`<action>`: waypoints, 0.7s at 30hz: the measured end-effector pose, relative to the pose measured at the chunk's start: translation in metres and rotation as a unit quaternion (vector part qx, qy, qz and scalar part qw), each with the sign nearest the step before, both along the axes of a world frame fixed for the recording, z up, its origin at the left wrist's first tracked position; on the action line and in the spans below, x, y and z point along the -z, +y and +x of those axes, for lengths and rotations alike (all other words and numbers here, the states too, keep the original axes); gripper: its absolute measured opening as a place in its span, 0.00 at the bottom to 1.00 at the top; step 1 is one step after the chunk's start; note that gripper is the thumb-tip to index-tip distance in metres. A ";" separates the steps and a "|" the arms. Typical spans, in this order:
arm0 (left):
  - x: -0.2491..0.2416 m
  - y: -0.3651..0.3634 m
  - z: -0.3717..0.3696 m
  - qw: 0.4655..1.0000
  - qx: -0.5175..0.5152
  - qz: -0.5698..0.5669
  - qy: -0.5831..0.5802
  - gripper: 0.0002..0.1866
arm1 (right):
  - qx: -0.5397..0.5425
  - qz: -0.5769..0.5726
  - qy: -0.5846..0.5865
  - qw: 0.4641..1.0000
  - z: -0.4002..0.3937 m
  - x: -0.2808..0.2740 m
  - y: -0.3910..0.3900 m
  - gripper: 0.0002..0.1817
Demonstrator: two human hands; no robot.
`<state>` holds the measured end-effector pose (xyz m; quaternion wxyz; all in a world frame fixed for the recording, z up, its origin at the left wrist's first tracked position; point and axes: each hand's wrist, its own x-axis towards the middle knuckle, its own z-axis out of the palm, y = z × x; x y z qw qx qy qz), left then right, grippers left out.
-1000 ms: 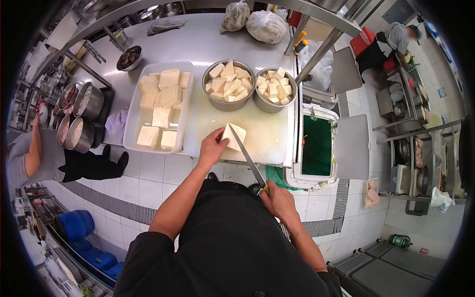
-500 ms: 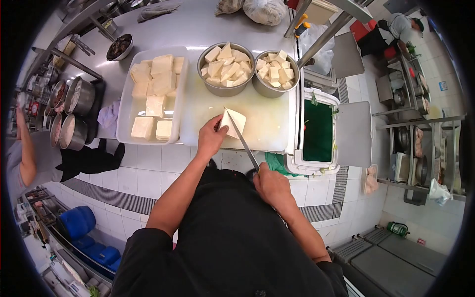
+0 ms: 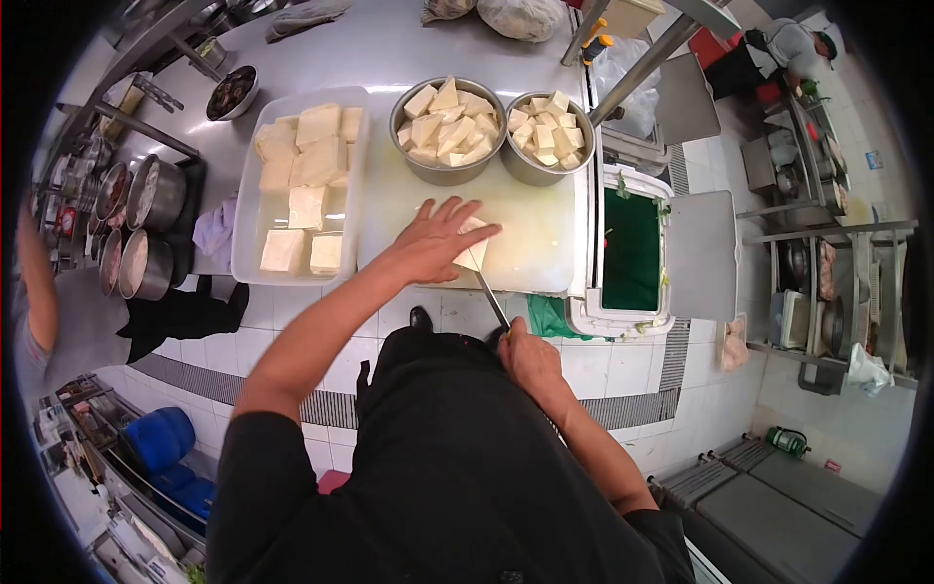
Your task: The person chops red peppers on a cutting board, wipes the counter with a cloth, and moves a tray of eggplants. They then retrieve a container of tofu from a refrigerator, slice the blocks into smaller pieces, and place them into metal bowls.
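Note:
My left hand (image 3: pixel 436 239) is spread with fingers apart over a block of tofu (image 3: pixel 474 256), hiding much of it. The block lies near the front edge of the white cutting board (image 3: pixel 535 238). In my right hand (image 3: pixel 533 360), the fingers wrap round the handle of a knife (image 3: pixel 493 300). Its blade points up and left to the tofu, and the far end is hidden under my left hand. Behind the block stand two round metal pots, the larger pot (image 3: pixel 447 175) and the smaller pot (image 3: pixel 541 175), both heaped with cut tofu pieces.
Left of the board, a white plastic tub (image 3: pixel 243 209) holds large tofu blocks. A lidded bin (image 3: pixel 630 253) stands at the board's right. A bowl of dark food (image 3: pixel 233 94) and several metal pots are farther left. One person (image 3: pixel 73 321) is at far left, another (image 3: pixel 788 49) at upper right.
My left hand has gone from gripping the tofu's left side to lying spread across its top, over the blade. The knife hand has barely moved.

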<state>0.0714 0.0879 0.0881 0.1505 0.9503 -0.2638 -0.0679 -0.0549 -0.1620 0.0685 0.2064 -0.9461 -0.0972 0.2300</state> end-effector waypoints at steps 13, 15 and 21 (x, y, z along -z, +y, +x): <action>0.010 -0.010 0.027 0.986 0.100 0.097 0.096 0.38 | -0.025 -0.030 0.049 0.998 -0.062 -0.051 -0.108 0.16; 0.009 -0.010 0.021 0.992 0.009 0.064 0.106 0.39 | 0.020 -0.007 0.073 0.997 -0.067 -0.058 -0.124 0.16; 0.013 -0.033 -0.017 0.940 -0.310 0.006 0.145 0.37 | 0.069 0.008 0.056 0.996 -0.034 -0.061 -0.120 0.15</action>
